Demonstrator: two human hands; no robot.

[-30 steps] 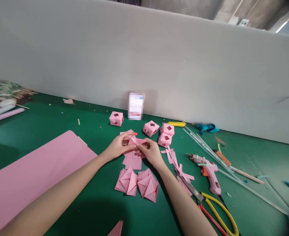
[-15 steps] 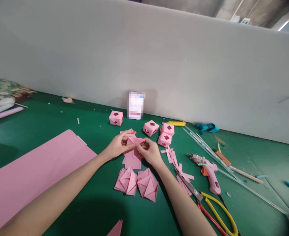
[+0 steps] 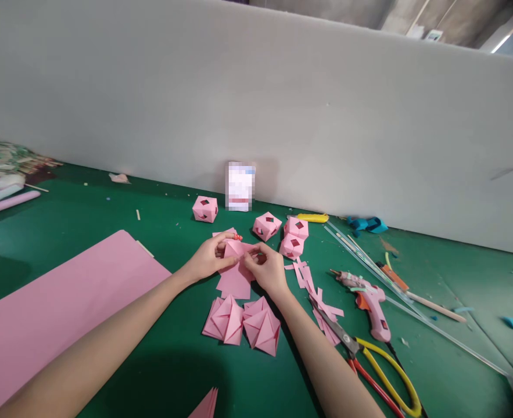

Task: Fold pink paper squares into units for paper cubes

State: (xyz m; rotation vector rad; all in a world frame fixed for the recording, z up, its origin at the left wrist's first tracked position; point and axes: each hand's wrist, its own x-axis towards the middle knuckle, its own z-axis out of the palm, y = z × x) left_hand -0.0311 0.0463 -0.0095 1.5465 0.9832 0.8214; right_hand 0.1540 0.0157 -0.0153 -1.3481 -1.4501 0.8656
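Observation:
Between both hands is a small piece of folded pink paper (image 3: 235, 248), held just above other pink sheets (image 3: 234, 284) on the table. My left hand (image 3: 212, 255) pinches its left side, thumb in front. On the right side, my right hand (image 3: 265, 266) grips the edge with thumb and fingers closed together. A small red-orange item (image 3: 237, 237) shows at the left fingertips; I cannot make out what it is. Two stacks of folded pink paper, the left stack (image 3: 225, 320) and the right stack (image 3: 262, 326), lie just below the hands.
Pink cube-like paper shapes (image 3: 267, 226) stand behind the hands, near a blurred upright card or screen (image 3: 239, 186). Scissors (image 3: 347, 342), paper strips (image 3: 319, 302), a glue gun (image 3: 372, 305) and a yellow cutter (image 3: 312, 218) lie right. Large pink paper (image 3: 64, 313) lies left.
The right hand's fingers have shifted slightly along the paper's right edge, and the folded piece looks a little flatter. The left hand stays nearly in place; the view has moved very slightly.

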